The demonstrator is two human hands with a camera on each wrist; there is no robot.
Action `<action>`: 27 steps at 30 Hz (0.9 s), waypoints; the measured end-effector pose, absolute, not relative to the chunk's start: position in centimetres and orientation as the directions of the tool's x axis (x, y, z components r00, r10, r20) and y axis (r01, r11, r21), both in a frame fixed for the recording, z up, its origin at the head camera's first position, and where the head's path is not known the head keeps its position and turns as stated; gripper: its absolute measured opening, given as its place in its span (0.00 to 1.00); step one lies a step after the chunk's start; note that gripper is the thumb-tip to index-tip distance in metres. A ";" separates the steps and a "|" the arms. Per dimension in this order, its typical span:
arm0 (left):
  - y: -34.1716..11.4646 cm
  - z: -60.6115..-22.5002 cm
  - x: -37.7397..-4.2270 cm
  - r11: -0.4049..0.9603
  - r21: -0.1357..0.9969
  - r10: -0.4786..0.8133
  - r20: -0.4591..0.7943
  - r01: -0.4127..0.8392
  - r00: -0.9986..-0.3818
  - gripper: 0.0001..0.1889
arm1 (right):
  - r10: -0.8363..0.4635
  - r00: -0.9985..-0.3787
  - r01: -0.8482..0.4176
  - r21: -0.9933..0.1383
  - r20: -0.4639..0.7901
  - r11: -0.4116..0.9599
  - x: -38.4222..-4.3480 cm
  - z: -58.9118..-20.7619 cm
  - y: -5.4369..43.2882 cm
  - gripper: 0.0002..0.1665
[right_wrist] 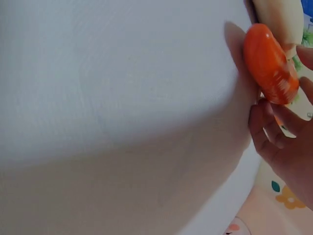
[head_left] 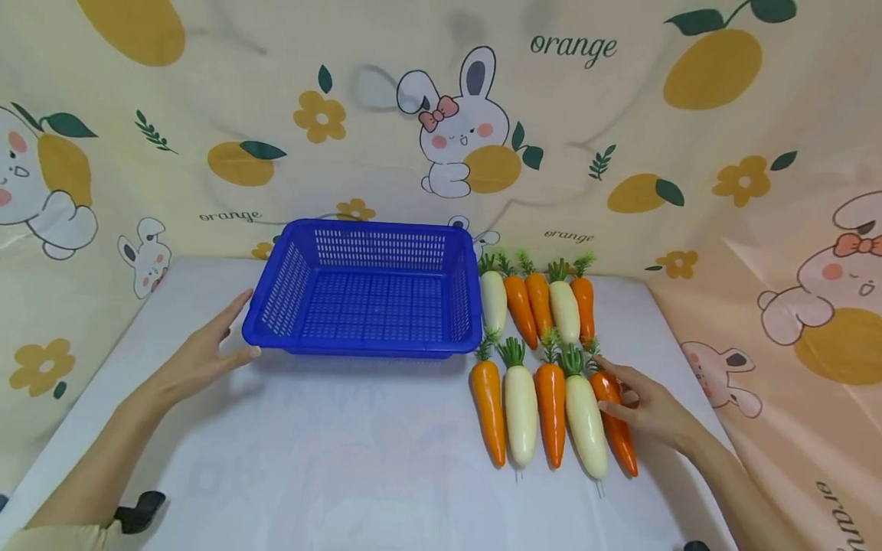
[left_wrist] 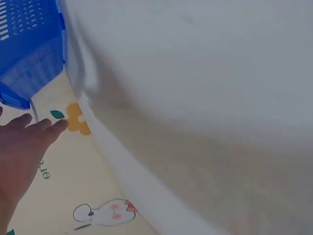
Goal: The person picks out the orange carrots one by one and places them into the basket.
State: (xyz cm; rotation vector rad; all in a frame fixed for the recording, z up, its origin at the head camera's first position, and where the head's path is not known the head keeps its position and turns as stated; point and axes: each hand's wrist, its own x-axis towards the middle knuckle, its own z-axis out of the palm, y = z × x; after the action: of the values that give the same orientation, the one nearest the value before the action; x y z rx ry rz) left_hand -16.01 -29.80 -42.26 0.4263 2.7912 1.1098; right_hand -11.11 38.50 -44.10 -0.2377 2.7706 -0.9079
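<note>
A pale sleeve [head_left: 69,538] lies closest, with a black object [head_left: 141,513] beside it, at the near end of the left forearm [head_left: 113,451]. Beyond it the left hand [head_left: 200,360] reaches forward, fingers straight and thumb spread away from them, holding nothing. Immediately right of that hand stands a blue basket [head_left: 365,348] with slotted walls; whether the fingertips touch its rim cannot be told.

Farther right, between the basket and the right hand [head_left: 651,405], two rows of vegetables with green tops lie on the white table [head_left: 344,444]. The row farther from the person, ahead of the right hand and to its left, runs: a far radish [head_left: 493,302], two far carrots [head_left: 521,310], another pale radish [head_left: 565,310] and an end carrot [head_left: 583,306]. The nearer row, starting left of the right hand, runs: a first carrot [head_left: 488,413], a white radish [head_left: 521,417], a middle carrot [head_left: 550,413], a second white radish [head_left: 587,425] and, at the right hand itself, the last carrot [head_left: 618,436].

The right hand's fingers and thumb curl round that last carrot near its leafy end, while its tip points back toward the person. Behind both hands hangs a cloth [head_left: 372,168] printed with rabbits, oranges and flowers.
</note>
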 end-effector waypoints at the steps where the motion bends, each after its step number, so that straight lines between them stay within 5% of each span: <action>1: -29.6 -42.2 -16.1 0.685 0.698 0.299 -0.008 0.209 -0.954 0.51 | -0.225 -0.962 -0.090 -0.600 -0.154 0.795 -11.1 -44.0 38.5 0.45; 10: -28.0 -41.9 -17.2 0.673 0.729 0.290 -0.108 0.122 -0.951 0.53 | -0.278 -0.949 -0.144 -0.581 -0.149 0.801 -11.2 -44.0 38.5 0.44; 27: -26.8 -41.6 -19.2 0.639 0.766 0.271 -0.145 0.066 -0.952 0.60 | -0.238 -0.957 -0.061 -0.683 -0.168 0.727 -12.9 -41.9 39.4 0.44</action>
State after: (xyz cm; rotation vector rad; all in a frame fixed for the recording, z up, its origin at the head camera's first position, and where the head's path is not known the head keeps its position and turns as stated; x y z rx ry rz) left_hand -19.19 -26.78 -41.56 0.2736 2.6146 1.2078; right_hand -12.89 39.40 -41.86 -0.2366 2.6878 -1.0508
